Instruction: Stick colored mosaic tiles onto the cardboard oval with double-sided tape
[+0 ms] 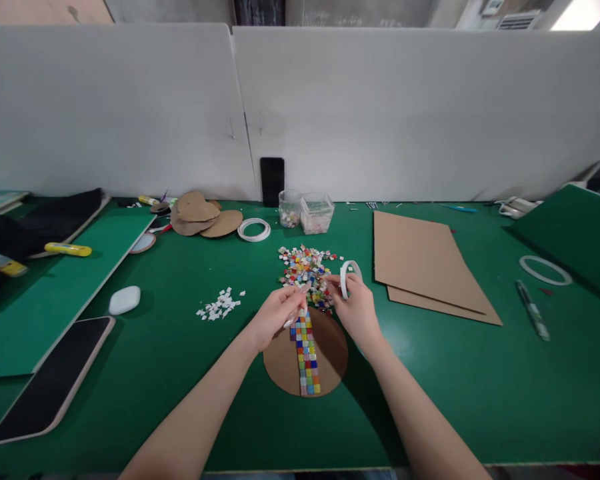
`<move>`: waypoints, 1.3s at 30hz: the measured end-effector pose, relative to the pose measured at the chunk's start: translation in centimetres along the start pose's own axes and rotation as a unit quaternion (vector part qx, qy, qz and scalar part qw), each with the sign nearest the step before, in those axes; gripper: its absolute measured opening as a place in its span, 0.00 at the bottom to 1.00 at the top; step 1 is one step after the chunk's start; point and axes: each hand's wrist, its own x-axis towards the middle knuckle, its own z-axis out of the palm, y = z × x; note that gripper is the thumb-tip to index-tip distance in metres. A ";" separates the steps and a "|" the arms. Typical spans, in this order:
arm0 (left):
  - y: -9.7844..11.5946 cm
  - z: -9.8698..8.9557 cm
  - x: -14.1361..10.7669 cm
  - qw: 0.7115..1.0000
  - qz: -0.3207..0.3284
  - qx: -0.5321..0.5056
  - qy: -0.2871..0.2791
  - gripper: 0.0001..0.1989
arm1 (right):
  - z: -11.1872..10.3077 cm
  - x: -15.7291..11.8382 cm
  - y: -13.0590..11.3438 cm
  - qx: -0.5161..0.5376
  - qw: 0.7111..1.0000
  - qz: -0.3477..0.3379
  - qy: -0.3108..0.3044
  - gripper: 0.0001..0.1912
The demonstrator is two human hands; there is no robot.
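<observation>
My left hand [279, 315] is above the top left of a round cardboard disc [283, 373]. Its fingertips are pinched together around something small and pale that I cannot make out. Down the disc's middle runs a strip of coloured mosaic tiles [307, 357], several rows long. In my right hand [355, 307], a narrow roll of white double-sided tape [345, 280] stands on edge between thumb and fingers. The right fingertips reach over a loose heap of coloured mosaic tiles [305, 263] just behind the disc, and partly hide it.
White backing scraps [220, 305] lie to the left. Behind are cardboard discs [196, 207], another tape roll [254, 230], a cup [289, 210] and a clear box [317, 215]. Cardboard sheets [420, 260] and a pen [533, 311] lie right; a phone [55, 380] lies left.
</observation>
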 end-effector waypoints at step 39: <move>1.1 0.7 -1.0 0.998 0.046 0.036 -0.036 0.21 | -0.8 -1.2 -3.5 0.432 0.859 0.184 -0.204 0.23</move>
